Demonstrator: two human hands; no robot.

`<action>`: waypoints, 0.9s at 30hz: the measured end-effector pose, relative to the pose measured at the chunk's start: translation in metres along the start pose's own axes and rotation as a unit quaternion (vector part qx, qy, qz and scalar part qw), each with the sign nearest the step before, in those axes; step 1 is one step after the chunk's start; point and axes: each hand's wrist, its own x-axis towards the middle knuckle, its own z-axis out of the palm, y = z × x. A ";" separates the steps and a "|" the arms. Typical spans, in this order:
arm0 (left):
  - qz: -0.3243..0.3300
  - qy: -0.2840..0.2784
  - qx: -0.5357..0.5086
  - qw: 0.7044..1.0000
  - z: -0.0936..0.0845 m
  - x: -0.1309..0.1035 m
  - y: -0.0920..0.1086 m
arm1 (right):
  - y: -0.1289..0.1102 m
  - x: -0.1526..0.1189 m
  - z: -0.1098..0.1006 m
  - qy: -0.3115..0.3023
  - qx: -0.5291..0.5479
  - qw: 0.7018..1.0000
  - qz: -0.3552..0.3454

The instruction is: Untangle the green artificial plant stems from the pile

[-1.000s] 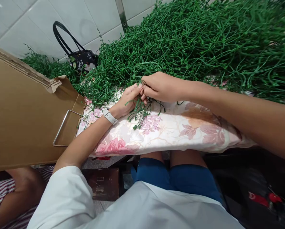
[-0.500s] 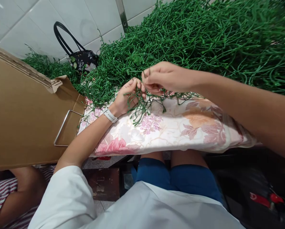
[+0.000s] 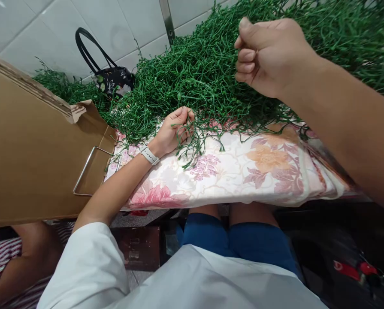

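Note:
Thin green stems with small tips hang from my left hand (image 3: 175, 131), whose fingers are pinched on them just above the floral cloth (image 3: 224, 176). A pale watch is on that wrist. My right hand (image 3: 269, 56) is raised over the large pile of green stems (image 3: 207, 73), with its fingers curled and the thumb pressed near the index finger. Whether anything thin is in that pinch is too small to make out. The pile spreads along the back of the cloth, and loose stems trail over its front part.
At the left stands a large cardboard box (image 3: 27, 150) with a metal wire handle (image 3: 85, 171). A black floral handbag (image 3: 114, 81) leans by the tiled wall. Another person's arm (image 3: 27, 257) shows at the lower left.
My right hand has moved away from my left hand, up and to the right, over the pile. My left hand has stayed nearly in place with the stems.

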 end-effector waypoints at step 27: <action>0.012 -0.080 0.029 0.996 -0.009 0.005 -0.008 | 0.057 -0.031 0.018 -0.397 -0.204 0.889 -0.104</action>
